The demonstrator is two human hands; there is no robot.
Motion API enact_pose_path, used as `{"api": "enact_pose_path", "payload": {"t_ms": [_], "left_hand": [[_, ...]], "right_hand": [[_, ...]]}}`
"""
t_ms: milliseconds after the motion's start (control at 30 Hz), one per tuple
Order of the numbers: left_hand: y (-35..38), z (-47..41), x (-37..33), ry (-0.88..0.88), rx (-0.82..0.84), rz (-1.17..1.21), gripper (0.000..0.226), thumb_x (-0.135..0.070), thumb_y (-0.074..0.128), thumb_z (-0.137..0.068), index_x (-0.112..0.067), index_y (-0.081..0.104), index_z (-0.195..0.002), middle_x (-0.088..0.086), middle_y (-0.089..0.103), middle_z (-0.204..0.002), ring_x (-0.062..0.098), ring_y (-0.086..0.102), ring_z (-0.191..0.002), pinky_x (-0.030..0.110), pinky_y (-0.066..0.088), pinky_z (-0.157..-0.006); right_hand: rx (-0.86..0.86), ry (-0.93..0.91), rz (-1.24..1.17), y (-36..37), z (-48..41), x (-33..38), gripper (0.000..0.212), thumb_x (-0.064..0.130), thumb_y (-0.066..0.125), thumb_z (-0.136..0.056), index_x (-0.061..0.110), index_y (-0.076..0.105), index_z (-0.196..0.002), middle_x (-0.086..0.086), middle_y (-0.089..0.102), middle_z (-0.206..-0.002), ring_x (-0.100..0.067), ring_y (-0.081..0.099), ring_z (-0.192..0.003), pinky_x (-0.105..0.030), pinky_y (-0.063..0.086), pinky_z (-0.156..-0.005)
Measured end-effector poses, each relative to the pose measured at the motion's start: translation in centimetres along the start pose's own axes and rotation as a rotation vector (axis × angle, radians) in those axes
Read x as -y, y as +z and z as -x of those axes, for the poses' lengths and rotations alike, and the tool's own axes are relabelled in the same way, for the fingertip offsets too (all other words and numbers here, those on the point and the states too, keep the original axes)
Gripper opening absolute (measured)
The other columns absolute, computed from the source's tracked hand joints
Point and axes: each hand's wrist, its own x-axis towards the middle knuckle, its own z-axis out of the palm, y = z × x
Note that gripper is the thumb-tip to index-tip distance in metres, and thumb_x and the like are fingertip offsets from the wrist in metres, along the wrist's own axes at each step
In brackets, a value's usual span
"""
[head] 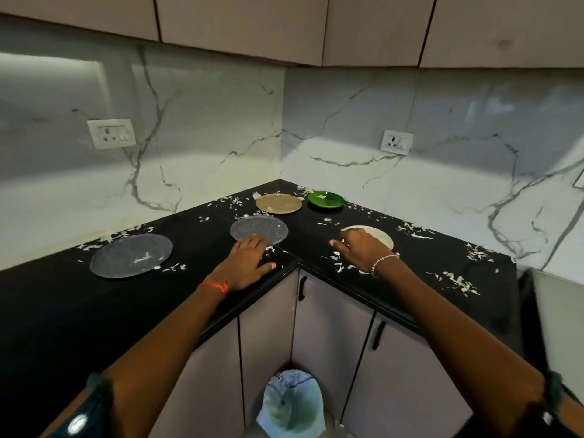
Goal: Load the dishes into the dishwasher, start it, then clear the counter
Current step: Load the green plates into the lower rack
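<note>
Task's barely begun, by my read: all 5 dishes sit on the counter (47,311), none loaded, and no dishwasher in view.

Your left hand (249,263) lies flat w/ fingers straight, by the inner corner of the counter's front edge. Its fingertips touch the near rim of the speckled grey plate (259,229); it's holding nothing. Your right hand (360,248) is on the near-left rim of the white plate (379,237) w/ fingers curled. Can't tell if it's actually got hold of the rim or just rests there.

The big grey plate (131,255) sits toward the left end, well apart from the rest. The gold plate (278,203) and green plate (326,199) sit just beside each other, back near the wall corner. Scraps (458,282) are strewn over most of the counter, some on the plates too. A lined bin (294,403) stands on the floor under the corner.

Still to do, as I see it: lift and load all 5 plates, start the machine, then clear the scraps.
</note>
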Motion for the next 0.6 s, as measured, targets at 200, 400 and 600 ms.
{"api": "enact_pose_path", "payload": {"t_ms": [200,400,600], "left_hand": [[4.3,-9.8,1.3,0.021,0.064,0.055,0.062,-0.038,0.046,-0.094,-0.014,0.022,-0.145,0.008,0.021,-0.152,0.024,0.010,-0.142,0.041,0.007,-0.115],[10.3,-22.1,3.0,-0.014,0.178,0.040,0.064,-0.041,0.044,-0.095,-0.011,0.019,-0.146,0.009,0.018,-0.154,0.024,0.008,-0.143,0.041,0.009,-0.117],[16.9,-34.2,4.9,-0.074,0.301,0.014,0.065,-0.040,0.042,-0.095,-0.010,0.017,-0.147,0.010,0.010,-0.156,0.027,0.002,-0.144,0.042,0.009,-0.117]], "right_hand": [[0.082,0.075,-0.016,3.8,-7.6,-6.7,0.041,0.040,0.037,-0.097,0.008,0.061,-0.109,-0.017,0.061,-0.112,-0.031,0.055,-0.107,-0.039,0.044,-0.089],[0.166,0.161,-0.064,6.9,-18.2,-15.2,0.042,0.039,0.037,-0.097,0.008,0.061,-0.114,-0.016,0.060,-0.118,-0.030,0.053,-0.112,-0.038,0.040,-0.095],[0.183,0.244,-0.171,9.2,-27.7,-22.6,0.040,0.034,0.042,-0.096,0.000,0.061,-0.107,-0.024,0.060,-0.112,-0.037,0.056,-0.106,-0.039,0.044,-0.089]]}}
